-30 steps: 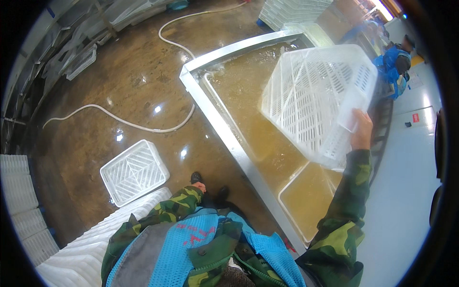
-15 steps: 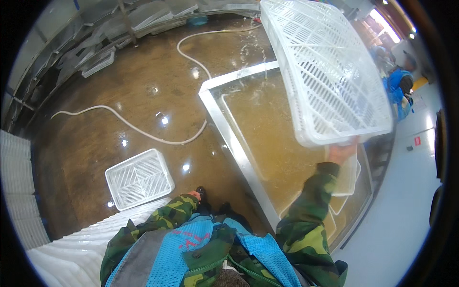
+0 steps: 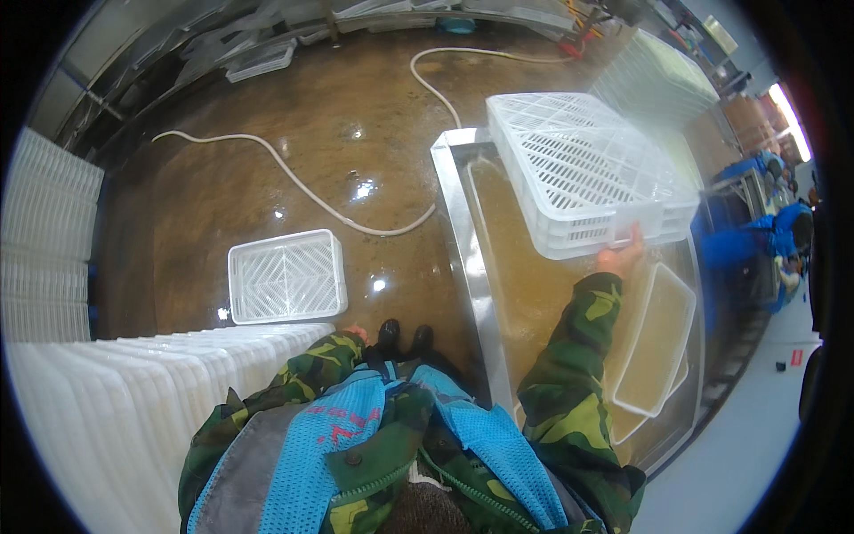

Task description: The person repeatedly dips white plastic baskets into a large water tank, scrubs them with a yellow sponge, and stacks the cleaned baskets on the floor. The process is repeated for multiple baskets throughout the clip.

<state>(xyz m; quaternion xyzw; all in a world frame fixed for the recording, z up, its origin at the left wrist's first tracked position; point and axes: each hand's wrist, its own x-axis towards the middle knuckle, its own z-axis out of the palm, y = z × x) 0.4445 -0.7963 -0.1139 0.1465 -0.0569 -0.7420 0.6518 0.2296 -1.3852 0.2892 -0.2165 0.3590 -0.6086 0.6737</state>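
Observation:
My right hand [image 3: 624,254] is closed on the near edge of a white plastic crate [image 3: 578,169]. Its slatted face is turned up, and its sides look layered, as if a second crate is nested with it. It is held over a metal-rimmed tank [image 3: 469,240] of brownish water. Beside my right forearm, other white trays [image 3: 656,338] lie in the water. Low by my body, my left hand [image 3: 358,333] shows only a little past the sleeve, near a row of stacked crates; its fingers are hidden.
A single white crate [image 3: 287,276] sits on the wet brown floor, left of my boots [image 3: 405,338]. A pale hose [image 3: 311,198] curves across the floor. Crate stacks stand at the left [image 3: 49,205], lower left [image 3: 133,392] and beyond the tank [image 3: 658,80]. People in blue [image 3: 787,231] are at far right.
The crate in my right hand has come down from a raised, tilted pose to a flatter one over the tank. The view has shifted, showing more of the right side. Falling water no longer shows.

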